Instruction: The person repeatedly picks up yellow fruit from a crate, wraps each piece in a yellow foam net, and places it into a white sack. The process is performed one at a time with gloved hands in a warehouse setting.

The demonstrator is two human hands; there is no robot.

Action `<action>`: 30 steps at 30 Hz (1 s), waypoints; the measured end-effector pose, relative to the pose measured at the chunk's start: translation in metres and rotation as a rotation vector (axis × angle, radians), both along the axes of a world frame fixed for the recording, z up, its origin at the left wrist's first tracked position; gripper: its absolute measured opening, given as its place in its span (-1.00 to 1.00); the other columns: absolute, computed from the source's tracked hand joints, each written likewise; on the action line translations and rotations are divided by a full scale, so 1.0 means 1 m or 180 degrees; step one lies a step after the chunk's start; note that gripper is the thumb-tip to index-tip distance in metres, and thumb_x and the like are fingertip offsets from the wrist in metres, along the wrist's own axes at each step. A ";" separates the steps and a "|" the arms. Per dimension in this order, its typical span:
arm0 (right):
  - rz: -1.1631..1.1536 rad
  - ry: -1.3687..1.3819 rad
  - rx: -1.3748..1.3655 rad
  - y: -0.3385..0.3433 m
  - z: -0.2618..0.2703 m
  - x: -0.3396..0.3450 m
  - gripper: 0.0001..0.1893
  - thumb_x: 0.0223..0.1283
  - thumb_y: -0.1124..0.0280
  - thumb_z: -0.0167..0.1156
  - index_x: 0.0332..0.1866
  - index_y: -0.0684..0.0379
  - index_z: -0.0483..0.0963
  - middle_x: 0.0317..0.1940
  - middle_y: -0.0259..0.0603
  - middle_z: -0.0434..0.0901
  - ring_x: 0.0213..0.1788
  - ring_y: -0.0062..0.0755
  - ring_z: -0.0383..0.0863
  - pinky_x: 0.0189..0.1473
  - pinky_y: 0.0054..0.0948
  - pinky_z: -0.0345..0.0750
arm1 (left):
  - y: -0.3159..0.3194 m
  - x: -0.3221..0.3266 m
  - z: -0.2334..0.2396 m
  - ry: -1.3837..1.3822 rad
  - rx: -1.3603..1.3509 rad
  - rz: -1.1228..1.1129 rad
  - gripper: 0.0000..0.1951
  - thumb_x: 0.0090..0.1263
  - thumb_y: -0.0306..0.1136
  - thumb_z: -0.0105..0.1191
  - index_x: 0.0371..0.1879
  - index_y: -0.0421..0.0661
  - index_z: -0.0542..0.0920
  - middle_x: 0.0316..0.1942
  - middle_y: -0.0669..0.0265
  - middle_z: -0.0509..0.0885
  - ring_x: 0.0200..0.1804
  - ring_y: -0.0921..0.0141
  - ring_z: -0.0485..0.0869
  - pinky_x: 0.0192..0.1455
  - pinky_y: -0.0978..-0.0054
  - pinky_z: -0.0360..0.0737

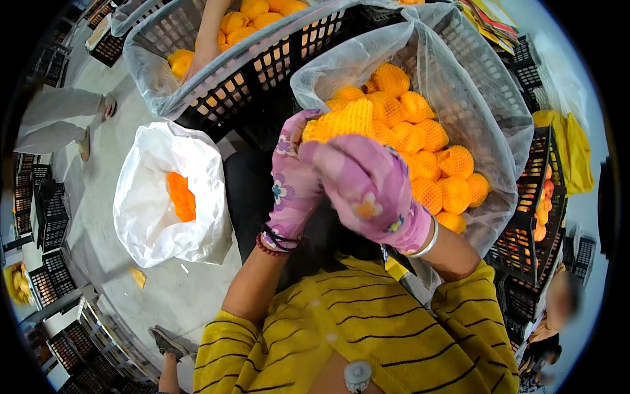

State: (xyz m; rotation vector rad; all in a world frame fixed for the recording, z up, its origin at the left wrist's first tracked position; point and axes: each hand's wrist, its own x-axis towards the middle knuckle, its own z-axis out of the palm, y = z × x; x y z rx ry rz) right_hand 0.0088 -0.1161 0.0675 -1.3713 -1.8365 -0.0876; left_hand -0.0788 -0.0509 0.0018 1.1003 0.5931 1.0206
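Observation:
Both my hands wear pink gloves printed with flowers and meet in front of my body. Between them is a yellow foam net sleeve [347, 119]; whether fruit is inside is hidden. My left hand [294, 170] grips the sleeve's left end. Folded against its lower side, my right hand [366, 189] has its fingertips hidden. Just beyond, several fruits in yellow foam nets [425, 165] lie in a crate lined with a clear plastic bag [460, 74]. The right glove overlaps the near edge of that pile.
A white plastic bag [142, 207] with orange material [181, 197] inside stands open at left. Another person's arm [206, 42] reaches into a lined black crate [268, 69] of netted fruit. Unwrapped fruit fills a black crate [531, 246] at right. Someone's legs [59, 111] are at far left.

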 end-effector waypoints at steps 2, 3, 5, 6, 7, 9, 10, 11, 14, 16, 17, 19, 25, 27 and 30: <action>0.0169 0.0144 0.0170 -0.007 0.005 0.002 -0.49 -0.27 0.66 0.27 -0.05 0.17 0.44 -0.36 -0.23 0.47 -0.41 -0.28 0.55 -0.39 -0.41 0.49 | 0.008 -0.003 -0.009 -0.0315 -0.0243 -0.0029 -0.64 0.23 -0.51 0.02 0.03 -0.16 0.35 -0.08 0.30 0.48 -0.03 0.46 0.49 0.05 0.52 0.44; -0.0305 0.0446 0.0147 -0.012 0.003 0.007 -0.52 -0.20 0.63 0.25 -0.02 0.15 0.42 -0.33 -0.23 0.48 -0.38 -0.30 0.55 -0.35 -0.43 0.49 | 0.012 -0.003 -0.009 -0.0483 -0.0352 -0.0059 -0.69 0.30 -0.47 -0.06 0.04 -0.15 0.35 -0.09 0.29 0.48 -0.02 0.44 0.49 0.07 0.49 0.44; -0.0901 0.1721 -0.0145 -0.017 -0.006 0.019 -0.56 -0.09 0.58 0.21 0.01 0.15 0.39 -0.27 -0.24 0.49 -0.31 -0.35 0.54 -0.26 -0.47 0.50 | 0.018 0.003 -0.006 -0.0649 -0.0713 0.0023 -0.78 0.38 -0.40 -0.13 -0.03 -0.13 0.35 -0.14 0.33 0.48 -0.06 0.47 0.50 0.02 0.52 0.47; -0.1020 0.2746 -0.0239 -0.015 -0.007 0.024 -0.58 -0.04 0.56 0.20 0.02 0.15 0.38 -0.25 -0.24 0.50 -0.28 -0.37 0.55 -0.22 -0.49 0.50 | 0.025 0.004 -0.009 -0.0814 -0.0746 -0.0052 -0.80 0.39 -0.38 -0.15 -0.05 -0.13 0.36 -0.15 0.34 0.47 -0.08 0.47 0.50 0.00 0.53 0.47; -0.0646 0.4416 -0.0595 -0.011 -0.006 0.030 -0.60 -0.01 0.56 0.20 0.01 0.18 0.38 -0.23 -0.24 0.51 -0.24 -0.41 0.55 -0.18 -0.50 0.50 | 0.030 0.006 -0.009 -0.0978 -0.0778 -0.0133 -0.81 0.41 -0.36 -0.17 -0.07 -0.12 0.36 -0.16 0.35 0.47 -0.10 0.48 0.51 -0.02 0.54 0.48; -0.0114 0.5772 -0.0959 -0.003 -0.007 0.035 -0.63 0.03 0.54 0.20 0.01 0.22 0.37 -0.20 -0.25 0.52 -0.17 -0.44 0.55 -0.11 -0.51 0.50 | 0.026 0.025 -0.012 -0.0374 0.0232 0.0281 -0.81 0.42 -0.30 -0.19 -0.13 -0.14 0.36 -0.22 0.41 0.43 -0.15 0.55 0.45 -0.06 0.61 0.42; -0.0060 0.5487 -0.0954 0.003 -0.012 0.031 -0.65 0.06 0.53 0.18 0.00 0.24 0.37 -0.19 -0.24 0.52 -0.15 -0.44 0.55 -0.09 -0.50 0.50 | 0.029 0.031 -0.011 -0.0094 0.0545 0.0388 -0.81 0.39 -0.34 -0.17 -0.12 -0.15 0.36 -0.23 0.41 0.42 -0.16 0.56 0.43 -0.04 0.62 0.39; -0.0018 0.5202 -0.0946 0.009 -0.012 0.029 -0.67 0.08 0.52 0.17 -0.01 0.26 0.37 -0.19 -0.24 0.53 -0.12 -0.45 0.55 -0.06 -0.50 0.50 | 0.030 0.036 -0.008 0.0181 0.0856 0.0509 -0.81 0.37 -0.38 -0.15 -0.11 -0.16 0.36 -0.24 0.40 0.41 -0.16 0.56 0.42 -0.03 0.63 0.36; 0.0098 0.6014 -0.0639 0.030 -0.004 0.047 -0.72 0.11 0.49 0.14 -0.04 0.25 0.38 -0.22 -0.22 0.54 -0.15 -0.43 0.56 -0.08 -0.47 0.51 | 0.033 0.037 0.001 0.0516 0.1302 0.0350 -0.82 0.26 -0.45 -0.05 -0.20 -0.23 0.40 -0.33 0.31 0.44 -0.27 0.46 0.45 -0.13 0.57 0.39; 0.0216 0.5436 -0.0383 0.036 -0.015 0.063 -0.74 0.13 0.48 0.11 -0.05 0.24 0.39 -0.19 -0.21 0.53 -0.11 -0.42 0.55 -0.04 -0.47 0.50 | 0.030 0.045 0.008 0.0840 0.2084 0.0534 -0.86 0.16 -0.53 0.06 -0.33 -0.24 0.44 -0.45 0.20 0.45 -0.37 0.34 0.49 -0.24 0.51 0.43; 0.0140 0.4698 -0.0141 0.038 -0.024 0.072 -0.75 0.14 0.47 0.10 -0.06 0.24 0.39 -0.15 -0.20 0.52 -0.06 -0.41 0.53 0.00 -0.47 0.48 | 0.030 0.052 0.010 0.0780 0.2525 0.0704 -0.81 0.12 -0.53 0.13 -0.30 -0.21 0.46 -0.44 0.17 0.48 -0.37 0.27 0.50 -0.25 0.50 0.44; -0.0345 0.3449 0.0082 0.056 -0.034 0.093 -0.73 0.16 0.45 0.08 -0.02 0.23 0.37 -0.08 -0.19 0.50 0.03 -0.41 0.48 0.08 -0.44 0.42 | 0.039 0.061 0.006 0.1093 0.2713 0.0763 -0.78 0.10 -0.50 0.16 -0.26 -0.16 0.49 -0.44 0.16 0.50 -0.35 0.19 0.51 -0.20 0.41 0.44; -0.0431 0.4240 -0.0244 0.163 -0.018 0.229 -0.60 0.05 0.45 0.21 0.03 0.25 0.34 -0.12 -0.25 0.51 -0.05 -0.46 0.52 0.02 -0.49 0.43 | 0.065 0.074 -0.001 0.1961 0.3501 0.0167 -0.77 -0.05 -0.47 0.20 -0.35 -0.06 0.56 -0.49 0.25 0.52 -0.31 0.19 0.51 -0.08 0.24 0.40; -0.0727 0.3781 -0.0196 0.204 -0.029 0.272 -0.57 0.02 0.43 0.25 0.02 0.28 0.33 -0.19 -0.28 0.51 -0.14 -0.48 0.53 -0.07 -0.49 0.46 | 0.067 0.074 -0.002 0.1913 0.3410 0.0201 -0.79 -0.07 -0.45 0.20 -0.40 -0.05 0.57 -0.49 0.27 0.52 -0.30 0.21 0.52 -0.09 0.26 0.41; -0.1488 0.3243 -0.0180 0.253 -0.053 0.312 -0.35 -0.07 0.23 0.34 0.11 0.39 0.30 -0.09 -0.10 0.50 -0.07 -0.41 0.50 -0.12 -0.49 0.49 | 0.068 0.073 -0.005 0.1944 0.3301 0.0122 -0.79 -0.07 -0.46 0.21 -0.39 -0.04 0.57 -0.47 0.27 0.53 -0.29 0.21 0.53 -0.09 0.25 0.42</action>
